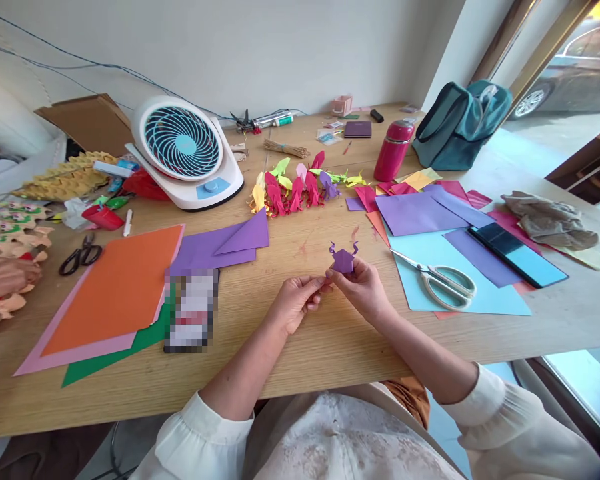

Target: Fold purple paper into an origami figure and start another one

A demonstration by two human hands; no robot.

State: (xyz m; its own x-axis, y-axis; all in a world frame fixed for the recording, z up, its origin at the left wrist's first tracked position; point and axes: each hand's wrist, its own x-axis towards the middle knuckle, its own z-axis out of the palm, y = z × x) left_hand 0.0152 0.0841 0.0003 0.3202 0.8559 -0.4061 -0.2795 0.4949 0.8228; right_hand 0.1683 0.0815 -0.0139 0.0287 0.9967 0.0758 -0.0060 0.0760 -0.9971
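Observation:
A small purple origami figure [343, 261] with two curled, horn-like strips at its top is held above the table in front of me. My right hand [367, 288] pinches it from the right, thumb across its lower front. My left hand [300, 301] has thumb and forefinger pressed together at the figure's lower left edge, where the pinched part is mostly hidden. Beyond the hands stands a cluster of folded paper figures [296, 192] in red, yellow, green, pink and purple. White-handled scissors [447, 283] lie on light blue paper [500, 301] to the right.
Orange paper [115, 287] over pink and green sheets lies left, near black scissors [81, 255] and a blurred-out flat object [192, 312]. A white fan [185, 150], red flask [394, 152] and teal bag [457, 127] stand behind. A dark tablet-like device [517, 253] lies right.

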